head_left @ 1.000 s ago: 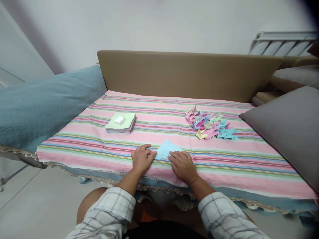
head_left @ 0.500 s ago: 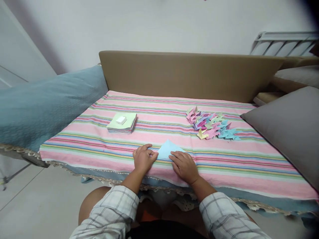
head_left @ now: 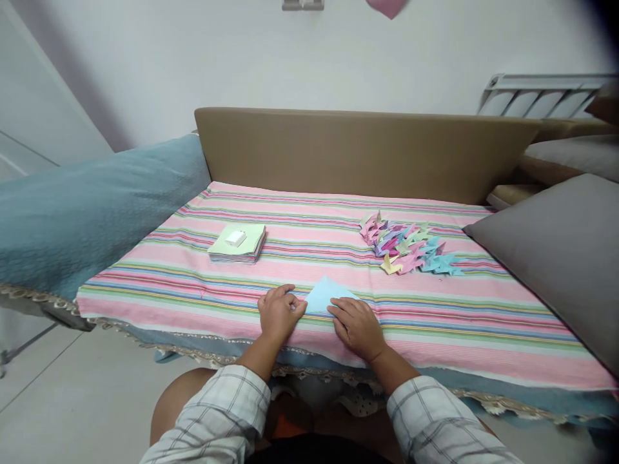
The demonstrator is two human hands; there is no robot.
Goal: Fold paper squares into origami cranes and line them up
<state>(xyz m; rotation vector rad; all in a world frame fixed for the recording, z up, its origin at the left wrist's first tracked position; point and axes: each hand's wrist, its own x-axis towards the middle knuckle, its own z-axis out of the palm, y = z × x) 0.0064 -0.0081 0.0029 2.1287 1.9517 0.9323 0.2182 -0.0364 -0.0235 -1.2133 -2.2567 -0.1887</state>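
Observation:
A light blue sheet of origami paper [head_left: 325,293], folded into a triangle, lies on the striped cloth with its peak pointing away from me. Its left corner is pinched between the thumb and forefinger of my left hand [head_left: 280,314]. My right hand [head_left: 358,327] rests on the paper's right half, fingers stretched out flat and pressing it down. The right corner is partly covered by that hand. Beyond it, to the right, sits a cluster of folded paper cranes [head_left: 411,248] in pink, purple, green, yellow and blue.
Back left stands a stack of coloured paper [head_left: 246,248] with a small white block [head_left: 235,239] on top. A pink striped cloth [head_left: 300,216] covers the sofa seat. The brown backrest [head_left: 358,154] rises behind, and a grey cushion [head_left: 556,251] leans at the right.
The head view has tilted up slightly, so more of the wall shows. Both hands and the blue paper stay almost as they were.

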